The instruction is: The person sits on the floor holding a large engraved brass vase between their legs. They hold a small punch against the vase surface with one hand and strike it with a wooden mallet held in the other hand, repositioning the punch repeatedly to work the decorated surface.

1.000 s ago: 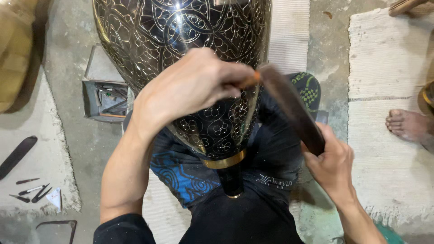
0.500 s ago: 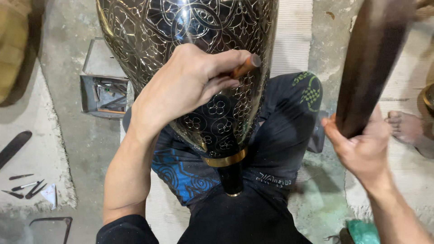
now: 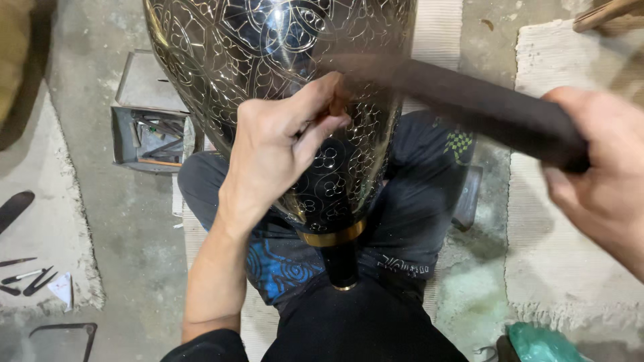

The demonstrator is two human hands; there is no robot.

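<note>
Left hand: fingers pinched tight around a small wooden-handled punch, of which only a short brown stub shows above the knuckles; its tip is hidden against the engraved metal vase. Heel of the hand rests on the vase wall. Right hand: fingers clenched around the end of a long dark wooden bar, held tilted, its far end blurred and just beside the punch top; contact cannot be told. The vase is large, dark, with fine silver floral and circle patterns, lying across the person's lap with its narrow neck toward the body; a brass band rings the neck, below it a black stem. The person sits cross-legged in dark trousers with blue print, on a pale woven mat over a concrete floor. Left of the vase, an open metal box holds small tools. Farther left, several dark loose tools lie on another mat. A green bag sits near the lower right corner.
</note>
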